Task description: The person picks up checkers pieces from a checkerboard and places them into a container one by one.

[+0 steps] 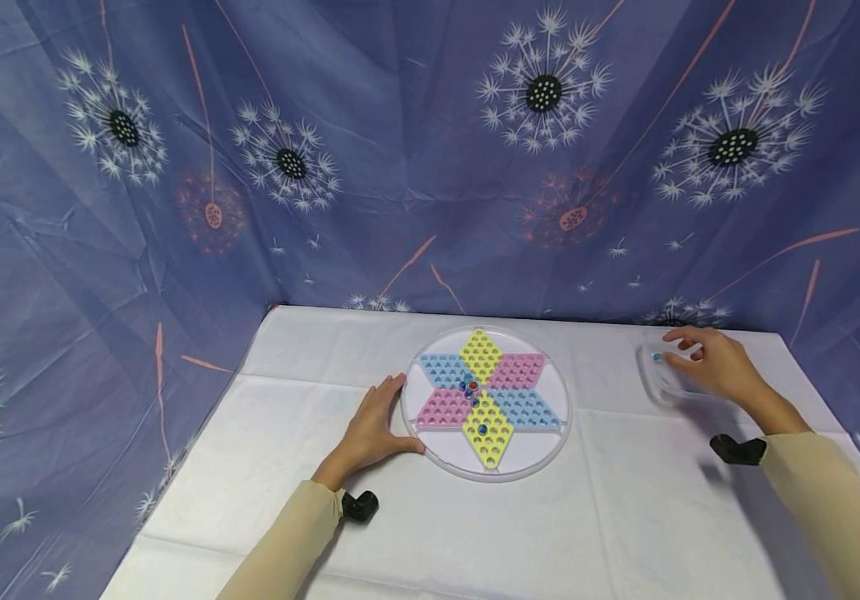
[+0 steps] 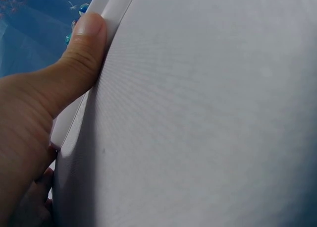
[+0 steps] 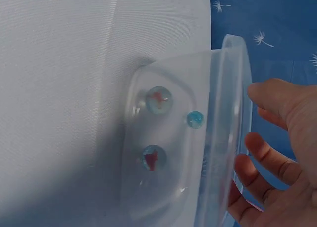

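A round Chinese checkers board [image 1: 430,458] with a yellow, blue and pink star lies on the table. Several glass marbles [image 1: 472,386] are clustered near the star's middle, and one blue marble [image 1: 482,429] sits in the near yellow point. My left hand [image 1: 372,427] rests against the board's left rim, its thumb on the edge and its fingers spread. Over a clear plastic container [image 3: 233,138] at the right, my right hand [image 1: 717,367] hovers with loosely bent fingers and nothing visible between them. Through the container's wall show a turquoise marble [image 3: 195,119] and two red-streaked marbles [image 3: 158,99].
A white cloth [image 1: 310,358] covers the table. Behind it hangs a blue curtain [image 1: 415,167] printed with dandelions, close to the table's back edge. The container stands near the back right corner. Black wrist pieces [image 1: 361,507] stick out from both sleeves.
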Tool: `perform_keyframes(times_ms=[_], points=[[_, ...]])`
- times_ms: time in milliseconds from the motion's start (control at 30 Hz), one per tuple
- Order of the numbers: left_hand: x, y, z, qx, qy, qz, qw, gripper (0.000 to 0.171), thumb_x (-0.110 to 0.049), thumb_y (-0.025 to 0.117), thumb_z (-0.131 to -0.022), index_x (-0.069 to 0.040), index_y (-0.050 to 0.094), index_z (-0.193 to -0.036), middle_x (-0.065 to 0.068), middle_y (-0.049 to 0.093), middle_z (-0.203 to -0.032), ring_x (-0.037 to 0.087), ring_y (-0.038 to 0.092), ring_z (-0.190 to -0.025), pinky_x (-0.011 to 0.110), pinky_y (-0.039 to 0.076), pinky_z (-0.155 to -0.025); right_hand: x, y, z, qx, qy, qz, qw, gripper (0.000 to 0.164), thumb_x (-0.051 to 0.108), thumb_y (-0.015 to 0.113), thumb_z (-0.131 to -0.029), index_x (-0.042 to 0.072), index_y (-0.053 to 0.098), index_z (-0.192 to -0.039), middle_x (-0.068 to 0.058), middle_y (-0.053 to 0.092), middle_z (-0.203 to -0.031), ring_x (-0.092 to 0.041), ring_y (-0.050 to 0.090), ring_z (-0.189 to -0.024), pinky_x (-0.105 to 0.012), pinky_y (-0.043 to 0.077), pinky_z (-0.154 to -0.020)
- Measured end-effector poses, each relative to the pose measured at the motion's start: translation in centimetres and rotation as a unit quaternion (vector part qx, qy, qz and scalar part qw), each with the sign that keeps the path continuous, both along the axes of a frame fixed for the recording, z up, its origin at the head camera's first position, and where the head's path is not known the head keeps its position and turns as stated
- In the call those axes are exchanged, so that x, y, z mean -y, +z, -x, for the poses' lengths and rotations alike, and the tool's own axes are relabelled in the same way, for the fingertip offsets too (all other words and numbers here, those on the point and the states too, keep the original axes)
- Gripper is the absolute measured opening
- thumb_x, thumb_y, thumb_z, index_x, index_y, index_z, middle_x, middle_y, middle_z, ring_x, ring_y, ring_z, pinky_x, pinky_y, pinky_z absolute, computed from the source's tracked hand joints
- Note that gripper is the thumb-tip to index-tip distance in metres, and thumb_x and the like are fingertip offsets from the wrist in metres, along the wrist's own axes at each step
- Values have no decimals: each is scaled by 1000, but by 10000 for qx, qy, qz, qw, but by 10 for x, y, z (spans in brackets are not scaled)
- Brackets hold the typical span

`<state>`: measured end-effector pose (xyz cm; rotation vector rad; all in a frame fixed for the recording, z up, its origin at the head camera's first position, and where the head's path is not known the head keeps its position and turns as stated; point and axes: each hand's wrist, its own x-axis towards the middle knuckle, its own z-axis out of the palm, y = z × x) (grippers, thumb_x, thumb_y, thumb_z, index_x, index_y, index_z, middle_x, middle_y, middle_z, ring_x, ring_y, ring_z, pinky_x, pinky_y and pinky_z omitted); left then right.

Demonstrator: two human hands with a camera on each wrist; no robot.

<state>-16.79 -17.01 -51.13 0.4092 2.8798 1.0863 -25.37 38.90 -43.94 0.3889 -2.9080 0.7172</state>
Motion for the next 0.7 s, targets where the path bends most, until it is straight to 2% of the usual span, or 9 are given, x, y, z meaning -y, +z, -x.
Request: perform_keyframes(times_ms=[167, 367, 700], points=[[0, -1, 0, 36, 11, 0, 10000, 129, -48, 98, -61, -9, 29, -162, 14, 29, -167, 31, 19, -156, 44, 10, -130, 3, 8, 1, 59, 66, 4, 10000, 36, 24, 71, -98, 3, 66, -128, -30, 65, -111, -37, 63, -88, -35, 49, -59], [0, -1, -1, 29, 12, -21, 10000, 128, -48, 98, -61, -9, 30, -162, 15, 30, -166, 32, 19, -156, 45, 10, -130, 10, 17, 4, -249, 167, -53, 9995, 34, 20, 75, -95, 5, 68, -124, -27, 68, -108, -35, 64, -84, -37, 50, -61], [-1, 4, -2, -67, -68, -24, 10000, 128, -48, 98, -61, -4, 30, -161, 18, 31, -165, 34, 21, -155, 47, 11, -129, 26, 32, 5, -400, 286, -41, 9988, 32, 23, 74, -97, 7, 70, -124, -24, 67, -111, -33, 64, -89, -41, 50, -66]])
